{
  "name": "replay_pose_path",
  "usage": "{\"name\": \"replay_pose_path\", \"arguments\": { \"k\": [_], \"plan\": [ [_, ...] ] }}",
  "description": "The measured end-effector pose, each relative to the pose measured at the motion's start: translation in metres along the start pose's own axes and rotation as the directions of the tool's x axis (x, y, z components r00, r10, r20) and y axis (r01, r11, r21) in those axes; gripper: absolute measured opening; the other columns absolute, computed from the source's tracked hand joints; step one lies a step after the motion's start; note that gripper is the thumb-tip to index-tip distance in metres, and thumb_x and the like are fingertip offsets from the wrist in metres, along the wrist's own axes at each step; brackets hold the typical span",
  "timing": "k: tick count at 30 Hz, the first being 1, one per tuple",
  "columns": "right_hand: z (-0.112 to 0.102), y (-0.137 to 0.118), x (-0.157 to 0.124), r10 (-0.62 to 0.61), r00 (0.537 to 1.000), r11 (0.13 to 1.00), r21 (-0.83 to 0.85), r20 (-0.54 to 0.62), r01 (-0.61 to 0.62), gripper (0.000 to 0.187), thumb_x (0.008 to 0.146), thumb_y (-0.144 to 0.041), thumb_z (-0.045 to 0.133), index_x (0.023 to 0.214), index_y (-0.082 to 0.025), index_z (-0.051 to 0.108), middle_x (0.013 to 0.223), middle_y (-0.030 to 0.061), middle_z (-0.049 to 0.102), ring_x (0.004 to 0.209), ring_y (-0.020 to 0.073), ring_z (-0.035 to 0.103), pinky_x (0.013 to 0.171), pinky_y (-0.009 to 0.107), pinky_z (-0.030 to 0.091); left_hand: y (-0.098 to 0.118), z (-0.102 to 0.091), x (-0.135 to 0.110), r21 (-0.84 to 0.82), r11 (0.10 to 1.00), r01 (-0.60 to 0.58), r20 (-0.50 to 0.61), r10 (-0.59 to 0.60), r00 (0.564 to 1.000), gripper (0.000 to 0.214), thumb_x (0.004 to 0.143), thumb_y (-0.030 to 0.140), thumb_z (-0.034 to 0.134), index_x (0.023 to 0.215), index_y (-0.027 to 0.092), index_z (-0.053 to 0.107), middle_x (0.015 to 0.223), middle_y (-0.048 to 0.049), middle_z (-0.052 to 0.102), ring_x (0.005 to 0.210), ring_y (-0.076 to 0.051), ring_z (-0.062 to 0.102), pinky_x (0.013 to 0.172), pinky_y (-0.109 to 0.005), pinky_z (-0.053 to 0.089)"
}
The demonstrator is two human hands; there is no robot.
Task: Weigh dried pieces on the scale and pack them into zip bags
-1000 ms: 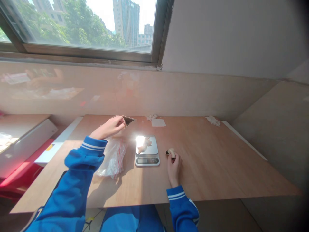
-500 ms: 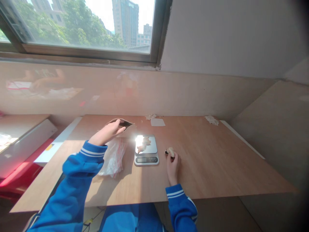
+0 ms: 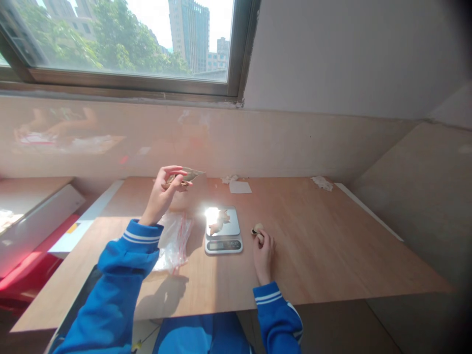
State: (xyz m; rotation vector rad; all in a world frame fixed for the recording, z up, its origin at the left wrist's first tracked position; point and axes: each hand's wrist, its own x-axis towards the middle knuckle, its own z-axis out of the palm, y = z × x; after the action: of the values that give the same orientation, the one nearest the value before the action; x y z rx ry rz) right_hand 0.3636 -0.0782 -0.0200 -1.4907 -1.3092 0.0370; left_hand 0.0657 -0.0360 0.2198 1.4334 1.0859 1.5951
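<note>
My left hand (image 3: 164, 191) is raised above the table's far left part, its fingers pinched on a small brown paper pouch (image 3: 188, 174). My right hand (image 3: 262, 250) rests on the wooden table (image 3: 324, 246) right of the scale, closed on a small pale piece (image 3: 257, 229) with a dark end. A small digital kitchen scale (image 3: 223, 231) stands between my hands, with a brownish piece (image 3: 217, 222) lying on its shiny plate. Clear plastic bags with red strips (image 3: 173, 238) lie under my left forearm.
A white paper square (image 3: 240, 187) and crumpled white scraps (image 3: 230, 178) lie near the table's back edge, more scraps (image 3: 322, 183) at the back right. A lower white shelf (image 3: 40, 216) stands to the left. A window sits above the wall.
My left hand has lifted the brown pouch up off the table and turned it toward me. My right hand has stayed in place beside the scale.
</note>
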Motion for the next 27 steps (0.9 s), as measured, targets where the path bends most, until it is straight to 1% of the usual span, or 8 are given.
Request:
{"name": "replay_pose_path", "arguments": {
  "k": [4, 8, 11, 14, 18, 22, 25, 27],
  "plan": [
    [0.000, -0.004, -0.002, -0.046, 0.998, 0.994, -0.098, 0.043, 0.050, 0.027, 0.089, -0.023, 0.045, 0.110, -0.018, 0.060, 0.109, 0.0141, 0.061, 0.104, 0.0280, 0.054, 0.091, 0.047, 0.043, -0.002, 0.033, -0.033, -0.260, 0.918, 0.300, 0.063, -0.294, 0.954, 0.039, 0.079, 0.052, 0.065, 0.093, 0.018, 0.053, 0.092, -0.0026, 0.067, 0.076, -0.017, 0.070, 0.063, -0.026, 0.055],
    [-0.001, -0.012, -0.003, -0.051, 0.995, 0.980, -0.188, 0.081, 0.065, 0.034, 0.085, -0.019, 0.047, 0.117, -0.018, 0.059, 0.122, 0.0159, 0.056, 0.112, 0.0309, 0.050, 0.093, 0.049, 0.039, -0.028, 0.061, -0.076, -0.346, 0.744, 0.572, 0.132, -0.565, 0.815, 0.040, 0.080, 0.055, 0.064, 0.086, 0.016, 0.057, 0.080, -0.0049, 0.069, 0.079, -0.020, 0.071, 0.070, -0.030, 0.058],
    [-0.002, -0.019, -0.005, -0.055, 0.989, 0.980, -0.182, 0.135, 0.080, 0.039, 0.083, -0.016, 0.046, 0.119, -0.020, 0.059, 0.129, 0.0146, 0.053, 0.118, 0.0315, 0.048, 0.095, 0.050, 0.037, -0.053, 0.073, -0.101, -0.405, 0.618, 0.674, 0.150, -0.682, 0.716, 0.036, 0.082, 0.050, 0.065, 0.086, 0.013, 0.060, 0.086, -0.0097, 0.071, 0.084, -0.021, 0.072, 0.076, -0.031, 0.058],
    [-0.007, -0.034, -0.009, -0.069, 0.982, 0.992, -0.095, 0.178, 0.087, 0.037, 0.085, -0.016, 0.045, 0.118, -0.022, 0.060, 0.129, 0.0126, 0.053, 0.120, 0.0307, 0.047, 0.097, 0.052, 0.035, -0.068, 0.081, -0.119, -0.471, 0.543, 0.695, 0.136, -0.734, 0.665, 0.031, 0.083, 0.043, 0.066, 0.091, 0.013, 0.063, 0.084, -0.0101, 0.072, 0.083, -0.020, 0.072, 0.082, -0.032, 0.058],
    [-0.022, -0.078, -0.019, -0.117, 0.956, 0.984, 0.159, 0.270, 0.075, 0.031, 0.094, -0.023, 0.041, 0.122, -0.023, 0.056, 0.124, 0.0120, 0.053, 0.121, 0.0267, 0.048, 0.102, 0.050, 0.037, -0.075, 0.093, -0.131, -0.515, 0.533, 0.671, 0.047, -0.765, 0.643, 0.024, 0.084, 0.037, 0.065, 0.095, 0.015, 0.066, 0.082, -0.0065, 0.072, 0.082, -0.018, 0.072, 0.082, -0.030, 0.057],
    [-0.030, -0.123, -0.029, -0.206, 0.886, 0.930, 0.364, 0.416, 0.045, 0.037, 0.094, -0.028, 0.048, 0.132, -0.025, 0.049, 0.127, 0.0106, 0.052, 0.123, 0.0242, 0.047, 0.104, 0.045, 0.042, -0.076, 0.103, -0.136, -0.552, 0.542, 0.634, 0.047, -0.738, 0.673, 0.023, 0.086, 0.035, 0.060, 0.099, 0.017, 0.068, 0.088, -0.0049, 0.074, 0.094, -0.018, 0.070, 0.088, -0.028, 0.054],
    [-0.026, -0.133, -0.032, -0.168, 0.876, 0.923, 0.384, 0.452, -0.021, 0.043, 0.090, -0.026, 0.055, 0.133, -0.025, 0.050, 0.123, 0.0100, 0.057, 0.118, 0.0244, 0.052, 0.102, 0.044, 0.045, -0.078, 0.104, -0.140, -0.570, 0.554, 0.607, 0.071, -0.702, 0.709, 0.026, 0.085, 0.035, 0.058, 0.099, 0.016, 0.069, 0.096, -0.0066, 0.074, 0.102, -0.021, 0.067, 0.091, -0.031, 0.053],
    [-0.023, -0.130, -0.032, -0.091, 0.879, 0.910, 0.397, 0.468, -0.117, 0.039, 0.090, -0.024, 0.054, 0.129, -0.025, 0.053, 0.120, 0.0093, 0.060, 0.111, 0.0231, 0.056, 0.096, 0.042, 0.049, -0.081, 0.101, -0.143, -0.561, 0.549, 0.619, 0.096, -0.700, 0.708, 0.024, 0.082, 0.033, 0.060, 0.096, 0.016, 0.069, 0.097, -0.0070, 0.074, 0.103, -0.022, 0.067, 0.091, -0.032, 0.053]
  ]
}}
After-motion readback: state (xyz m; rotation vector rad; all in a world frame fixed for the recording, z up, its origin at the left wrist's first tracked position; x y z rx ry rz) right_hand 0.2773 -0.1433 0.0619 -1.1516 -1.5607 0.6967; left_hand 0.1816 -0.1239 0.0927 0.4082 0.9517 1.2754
